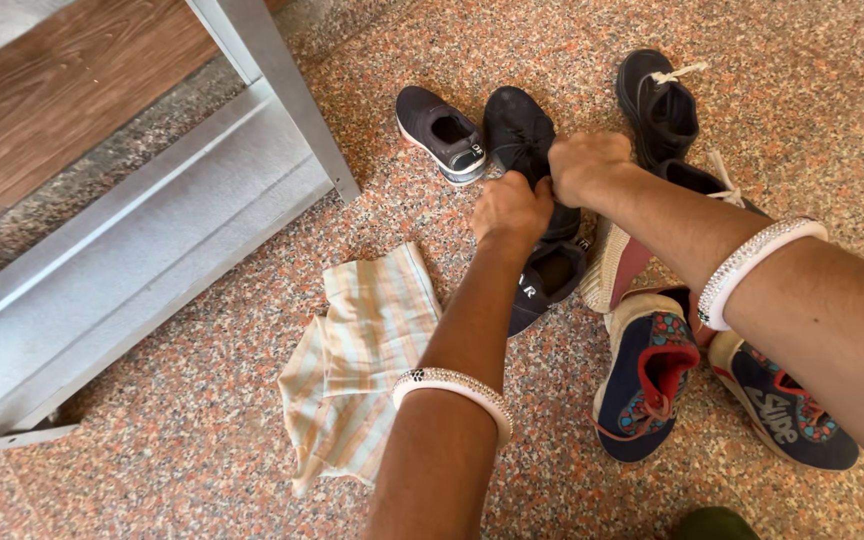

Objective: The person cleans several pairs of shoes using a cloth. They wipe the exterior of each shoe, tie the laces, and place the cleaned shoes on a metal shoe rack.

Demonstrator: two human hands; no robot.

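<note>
My left hand (510,208) and my right hand (584,164) both grip a dark navy shoe (518,128) held just above the speckled floor. Under the hands lies another dark shoe (548,280) with white letters. A small dark sneaker with a white sole (439,132) sits to the left of the held shoe. Each wrist wears a white beaded bangle.
A striped cream cloth (357,355) lies on the floor left of my left arm. A black laced shoe (660,103) sits at the top right. Two navy and red patterned shoes (644,375) (787,405) lie under my right arm. A grey metal rack (142,240) stands at left.
</note>
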